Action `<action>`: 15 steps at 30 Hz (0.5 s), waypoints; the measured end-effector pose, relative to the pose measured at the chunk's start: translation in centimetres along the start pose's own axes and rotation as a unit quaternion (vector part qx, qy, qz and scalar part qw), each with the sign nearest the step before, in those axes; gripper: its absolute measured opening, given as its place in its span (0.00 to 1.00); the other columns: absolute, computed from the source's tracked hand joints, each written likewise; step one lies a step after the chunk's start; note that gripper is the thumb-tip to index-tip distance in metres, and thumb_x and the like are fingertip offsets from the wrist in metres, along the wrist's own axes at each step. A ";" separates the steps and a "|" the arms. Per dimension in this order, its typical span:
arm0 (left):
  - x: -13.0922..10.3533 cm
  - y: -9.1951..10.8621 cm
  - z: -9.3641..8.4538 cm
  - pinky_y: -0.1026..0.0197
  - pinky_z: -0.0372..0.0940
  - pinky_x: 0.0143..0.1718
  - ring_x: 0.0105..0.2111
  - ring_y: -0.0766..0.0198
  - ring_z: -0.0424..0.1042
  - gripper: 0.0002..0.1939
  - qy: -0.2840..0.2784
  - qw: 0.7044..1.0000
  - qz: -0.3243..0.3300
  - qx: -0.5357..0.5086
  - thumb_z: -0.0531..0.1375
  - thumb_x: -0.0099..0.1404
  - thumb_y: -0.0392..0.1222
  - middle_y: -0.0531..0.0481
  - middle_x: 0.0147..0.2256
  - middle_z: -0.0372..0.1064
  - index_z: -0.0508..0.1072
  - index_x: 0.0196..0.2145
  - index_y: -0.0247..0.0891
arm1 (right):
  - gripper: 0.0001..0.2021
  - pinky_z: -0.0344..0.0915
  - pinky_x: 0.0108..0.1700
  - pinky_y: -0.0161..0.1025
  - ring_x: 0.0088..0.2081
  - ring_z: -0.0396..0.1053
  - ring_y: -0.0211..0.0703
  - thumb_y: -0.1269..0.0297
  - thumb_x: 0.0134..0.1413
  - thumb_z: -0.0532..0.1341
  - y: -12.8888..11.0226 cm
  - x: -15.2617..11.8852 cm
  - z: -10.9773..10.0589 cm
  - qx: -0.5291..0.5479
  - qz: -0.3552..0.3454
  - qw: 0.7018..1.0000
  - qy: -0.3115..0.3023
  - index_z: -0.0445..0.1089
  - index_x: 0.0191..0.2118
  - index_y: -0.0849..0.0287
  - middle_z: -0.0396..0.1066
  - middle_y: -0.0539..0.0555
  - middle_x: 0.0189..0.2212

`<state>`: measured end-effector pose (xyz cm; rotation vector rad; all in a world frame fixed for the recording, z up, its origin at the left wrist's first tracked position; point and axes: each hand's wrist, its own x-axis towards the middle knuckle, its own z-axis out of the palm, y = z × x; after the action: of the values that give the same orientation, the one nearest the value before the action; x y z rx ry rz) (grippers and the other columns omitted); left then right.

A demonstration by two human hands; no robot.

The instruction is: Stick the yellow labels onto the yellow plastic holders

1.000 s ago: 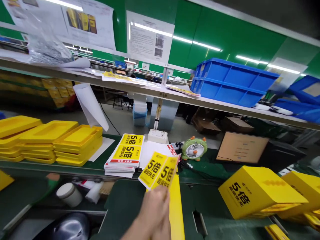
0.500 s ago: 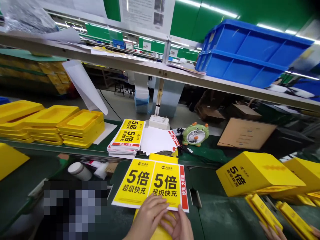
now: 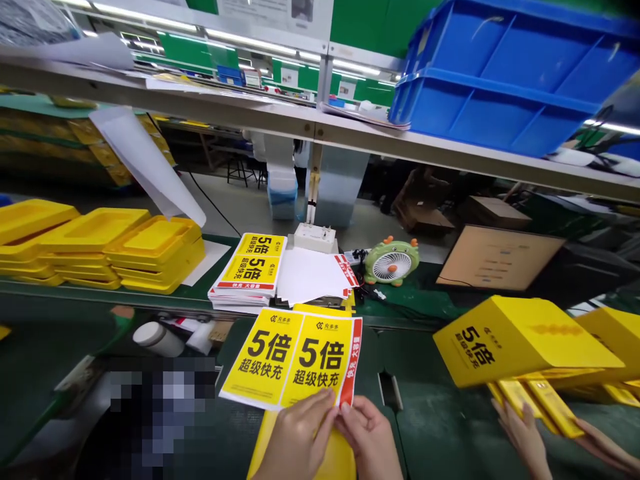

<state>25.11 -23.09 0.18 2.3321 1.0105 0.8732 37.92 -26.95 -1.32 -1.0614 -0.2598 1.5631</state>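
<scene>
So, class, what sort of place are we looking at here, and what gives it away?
Most likely a factory workshop: stacked yellow trays, a pile of printed sheets, and a big blue crate on a long shelf.

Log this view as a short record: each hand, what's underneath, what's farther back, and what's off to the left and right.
Left hand: fingers on the near edge of a printed yellow sheet
Right hand: thumb at the sheet's red-strip corner
Underneath: yellow object, partly hidden
Farther back: stacked printed sheets, white sheets, green fan
Far left: stacked yellow trays
Far right: yellow boxes; another person's hands at yellow pieces
</scene>
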 end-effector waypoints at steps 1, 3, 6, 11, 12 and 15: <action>0.5 0.1 -0.3 0.70 0.61 0.48 0.42 0.68 0.68 0.12 -0.021 0.998 -0.041 -0.032 0.52 0.64 0.38 0.50 0.42 0.69 0.71 0.43 0.37 | 0.24 0.65 0.46 0.34 0.39 0.68 0.40 0.56 0.40 0.66 -0.3 0.3 0.0 -0.043 -0.008 0.999 -0.003 0.60 0.37 0.69 0.68 0.62 0.35; 1.6 -0.3 -0.7 0.68 0.65 0.39 0.35 0.65 0.70 0.13 -0.055 0.977 -0.170 -0.119 0.51 0.64 0.42 0.49 0.33 0.71 0.73 0.34 0.35 | 0.25 0.66 0.45 0.34 0.38 0.68 0.40 0.54 0.40 0.65 -1.2 1.1 -0.3 -0.126 -0.002 0.992 -0.028 0.61 0.38 0.70 0.68 0.62 0.34; 3.5 -2.5 -1.8 0.65 0.66 0.30 0.29 0.62 0.69 0.14 -0.007 0.894 -0.343 -0.289 0.54 0.61 0.44 0.47 0.26 0.68 0.71 0.25 0.31 | 0.25 0.67 0.36 0.34 0.31 0.67 0.37 0.51 0.41 0.64 -3.2 3.3 -0.9 -0.207 0.004 0.976 -0.066 0.61 0.36 0.68 0.68 0.59 0.30; 4.8 -8.3 -8.3 0.61 0.69 0.32 0.33 0.58 0.71 0.05 0.341 0.648 -0.484 -0.479 0.56 0.57 0.29 0.41 0.34 0.70 0.68 0.34 0.28 | 0.27 0.57 0.23 0.27 0.19 0.58 0.30 0.47 0.39 0.62 -6.8 13.0 -2.9 -0.190 -0.065 0.979 -0.030 0.59 0.36 0.67 0.62 0.52 0.19; 4.4 -9.2 -10.1 0.62 0.69 0.32 0.34 0.59 0.71 0.06 0.390 0.631 -0.475 -0.474 0.55 0.58 0.28 0.41 0.36 0.70 0.69 0.35 0.28 | 0.28 0.55 0.22 0.27 0.18 0.57 0.29 0.47 0.35 0.64 -7.3 15.7 -3.3 -0.171 -0.071 0.983 -0.007 0.60 0.35 0.67 0.60 0.50 0.17; 1.9 -10.8 -15.3 0.65 0.70 0.33 0.40 0.61 0.70 0.08 0.517 0.608 -0.438 -0.414 0.53 0.60 0.29 0.45 0.44 0.68 0.70 0.37 0.33 | 0.30 0.56 0.21 0.27 0.18 0.56 0.28 0.50 0.26 0.66 -8.2 23.6 -4.0 -0.149 -0.089 0.983 0.057 0.60 0.35 0.66 0.59 0.48 0.17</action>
<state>10.24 -12.62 4.97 0.2413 1.4385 1.6977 48.31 -5.31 -9.40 -1.3174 -0.5096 1.3238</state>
